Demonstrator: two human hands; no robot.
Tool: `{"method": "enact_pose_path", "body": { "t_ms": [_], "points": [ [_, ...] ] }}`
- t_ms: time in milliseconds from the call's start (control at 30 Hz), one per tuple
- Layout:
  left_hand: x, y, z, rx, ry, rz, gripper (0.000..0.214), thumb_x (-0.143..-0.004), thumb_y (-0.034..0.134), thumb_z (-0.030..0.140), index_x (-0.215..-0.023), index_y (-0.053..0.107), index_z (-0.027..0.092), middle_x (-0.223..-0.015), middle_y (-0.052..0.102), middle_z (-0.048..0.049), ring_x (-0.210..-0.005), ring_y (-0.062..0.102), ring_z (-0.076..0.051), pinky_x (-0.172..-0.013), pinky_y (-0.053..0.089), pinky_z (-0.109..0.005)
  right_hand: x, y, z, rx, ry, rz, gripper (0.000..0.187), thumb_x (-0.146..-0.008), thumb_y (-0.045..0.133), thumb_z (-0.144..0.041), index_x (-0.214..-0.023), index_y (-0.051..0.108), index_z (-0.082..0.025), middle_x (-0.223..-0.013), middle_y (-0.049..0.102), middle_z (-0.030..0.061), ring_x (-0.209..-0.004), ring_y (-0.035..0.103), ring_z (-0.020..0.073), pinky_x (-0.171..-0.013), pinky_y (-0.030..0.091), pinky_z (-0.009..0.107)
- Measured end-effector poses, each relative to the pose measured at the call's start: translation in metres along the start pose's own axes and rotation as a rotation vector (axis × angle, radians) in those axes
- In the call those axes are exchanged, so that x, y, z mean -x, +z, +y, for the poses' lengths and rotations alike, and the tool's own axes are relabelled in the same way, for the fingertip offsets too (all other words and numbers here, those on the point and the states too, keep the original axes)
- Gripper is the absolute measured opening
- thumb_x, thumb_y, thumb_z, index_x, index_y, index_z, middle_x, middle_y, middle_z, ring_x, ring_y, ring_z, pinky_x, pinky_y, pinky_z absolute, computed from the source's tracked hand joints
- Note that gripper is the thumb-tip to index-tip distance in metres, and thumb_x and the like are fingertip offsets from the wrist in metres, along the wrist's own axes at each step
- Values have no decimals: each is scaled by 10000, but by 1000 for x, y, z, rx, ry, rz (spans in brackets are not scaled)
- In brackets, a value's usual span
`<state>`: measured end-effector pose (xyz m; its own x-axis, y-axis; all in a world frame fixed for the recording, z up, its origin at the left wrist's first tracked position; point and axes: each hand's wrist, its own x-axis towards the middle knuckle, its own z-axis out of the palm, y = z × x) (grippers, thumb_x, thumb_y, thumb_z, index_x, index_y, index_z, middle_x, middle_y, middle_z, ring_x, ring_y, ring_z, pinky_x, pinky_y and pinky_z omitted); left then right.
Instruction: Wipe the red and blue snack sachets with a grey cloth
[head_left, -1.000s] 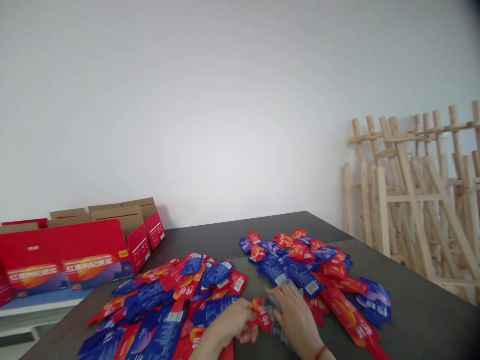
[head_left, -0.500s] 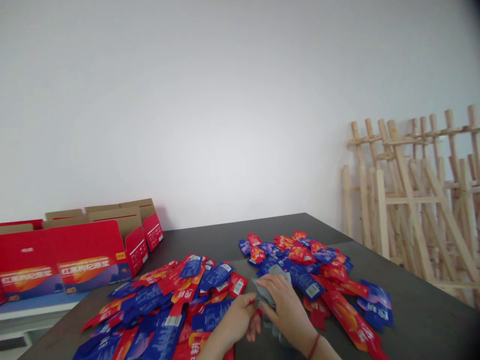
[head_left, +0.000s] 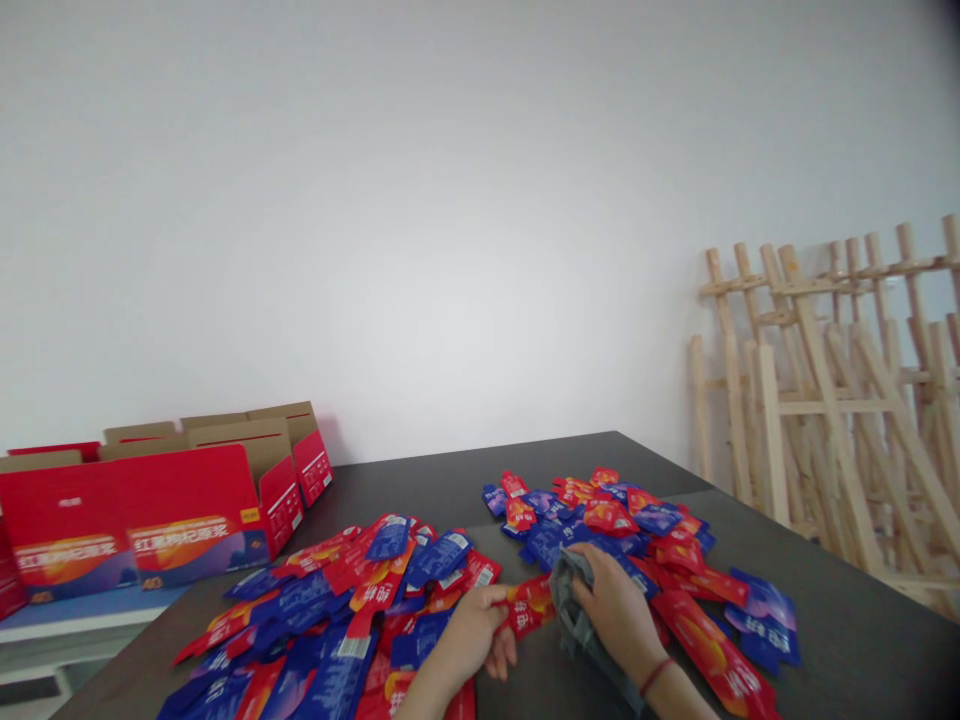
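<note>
My left hand (head_left: 474,632) pinches one end of a red pouch (head_left: 529,606) with orange and white print, held a little above the dark table. In my right hand (head_left: 609,600) is a crumpled grey-green cloth (head_left: 574,625), closed around the pouch's other end, which the cloth hides. A heap of red and blue pouches (head_left: 330,600) spreads beside my left hand. Beyond and beside my right hand lies a second pile of the same pouches (head_left: 600,515), with a long red pouch (head_left: 716,655) nearest me on its right.
Open red cardboard boxes (head_left: 187,510) with brown flaps stand at the left on a blue-topped white stand (head_left: 90,615). The dark table (head_left: 420,480) reaches back to a pale wall. Wooden easels (head_left: 817,400) lean together on the right.
My right hand and the cloth have moved right along the pouch, away from my left hand. More of the red pouch now shows between the hands. The view has shifted slightly.
</note>
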<state>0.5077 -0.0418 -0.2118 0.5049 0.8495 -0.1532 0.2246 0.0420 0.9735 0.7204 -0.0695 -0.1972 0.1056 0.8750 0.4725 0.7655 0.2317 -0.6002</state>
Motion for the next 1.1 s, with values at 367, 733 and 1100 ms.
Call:
{"method": "enact_pose_path", "body": {
  "t_ms": [367,733,1100],
  "points": [
    [18,-3,17,-652,501,257,357,-746,374,91,-779,709,210,-853,676,-56,-849,610,-170,-779,436,-266,-5,20,-51,43,-185,-185,291,-766,462,-177,-1027,587,-207,-1015,618,51,-995,533,201,-875,381,299],
    [24,-12,28,-528,497,444,395,-796,339,132,-894,712,218,-914,702,-26,-862,624,-157,-813,470,-266,14,27,-14,299,-61,-240,299,-696,525,-107,-970,586,-210,-1003,609,58,-1015,526,233,-863,388,311],
    [72,-112,75,-1036,225,889,394,-848,313,192,-1023,664,234,-1048,664,-40,-977,612,-174,-890,446,-292,23,32,-4,184,-61,-165,322,-726,459,-140,-1014,571,-232,-1036,611,44,-1023,526,205,-874,379,291]
  ]
}}
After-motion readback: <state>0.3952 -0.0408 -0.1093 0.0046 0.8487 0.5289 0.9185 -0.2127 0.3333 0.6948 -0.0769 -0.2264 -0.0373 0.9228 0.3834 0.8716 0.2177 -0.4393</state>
